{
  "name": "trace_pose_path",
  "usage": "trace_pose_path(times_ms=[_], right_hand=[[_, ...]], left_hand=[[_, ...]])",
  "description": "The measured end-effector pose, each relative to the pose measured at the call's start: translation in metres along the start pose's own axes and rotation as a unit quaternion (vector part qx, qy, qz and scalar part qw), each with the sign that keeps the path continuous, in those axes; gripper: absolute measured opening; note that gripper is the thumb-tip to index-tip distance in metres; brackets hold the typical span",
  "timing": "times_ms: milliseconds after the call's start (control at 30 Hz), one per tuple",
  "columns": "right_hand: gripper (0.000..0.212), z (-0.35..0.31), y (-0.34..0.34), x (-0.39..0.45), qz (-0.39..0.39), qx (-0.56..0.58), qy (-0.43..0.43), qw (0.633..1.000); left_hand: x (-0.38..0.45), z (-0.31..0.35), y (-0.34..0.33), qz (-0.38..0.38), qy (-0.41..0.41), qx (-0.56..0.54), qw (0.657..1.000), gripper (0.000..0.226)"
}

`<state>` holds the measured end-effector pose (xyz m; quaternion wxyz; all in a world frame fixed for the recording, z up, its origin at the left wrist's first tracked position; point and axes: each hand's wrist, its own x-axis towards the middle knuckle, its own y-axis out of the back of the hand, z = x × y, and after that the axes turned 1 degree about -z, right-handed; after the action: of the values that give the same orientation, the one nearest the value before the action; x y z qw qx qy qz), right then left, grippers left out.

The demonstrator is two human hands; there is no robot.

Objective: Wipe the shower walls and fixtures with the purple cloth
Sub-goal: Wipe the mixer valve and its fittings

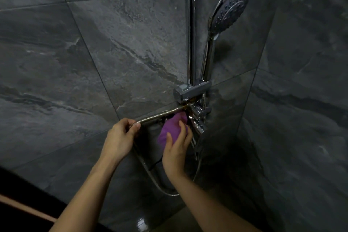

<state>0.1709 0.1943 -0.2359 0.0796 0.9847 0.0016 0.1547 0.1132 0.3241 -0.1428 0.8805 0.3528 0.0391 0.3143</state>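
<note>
Under one mixer (195,117), one purple cloth (172,130), two hands (120,137)

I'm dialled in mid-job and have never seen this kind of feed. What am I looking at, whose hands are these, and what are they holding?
There is no machine here: one camera worn on a person's head looks forward and down at their bare hands in a dark tiled shower corner. The left hand grips the metal shower hose, pulling it out to the side. The right hand holds the purple cloth against the chrome tap. Above, the shower head sits in its holder on the upright rail. Grey stone-look wall tiles surround everything.
</note>
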Motion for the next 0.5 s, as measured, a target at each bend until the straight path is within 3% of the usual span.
trace_pose_path(times_ms=[133, 267, 367, 500], right_hand=[[0.051, 0.001, -0.002, 0.000, 0.008, 0.040, -0.074, 0.996], [0.046, 0.014, -0.004, 0.007, 0.013, 0.104, -0.244, 0.964], [0.047, 0.006, -0.003, 0.014, 0.028, 0.184, -0.280, 0.942], [0.044, -0.025, -0.006, 0.022, 0.104, 0.270, -0.309, 0.906]], left_hand=[[0.002, -0.004, -0.005, -0.005, 0.017, -0.011, 1.000, 0.015], [0.001, -0.004, -0.006, -0.006, 0.020, -0.005, 1.000, 0.017], [0.002, -0.005, -0.005, -0.007, 0.021, -0.003, 1.000, 0.016], [-0.001, -0.003, -0.008, 0.000, 0.019, 0.003, 1.000, 0.017]])
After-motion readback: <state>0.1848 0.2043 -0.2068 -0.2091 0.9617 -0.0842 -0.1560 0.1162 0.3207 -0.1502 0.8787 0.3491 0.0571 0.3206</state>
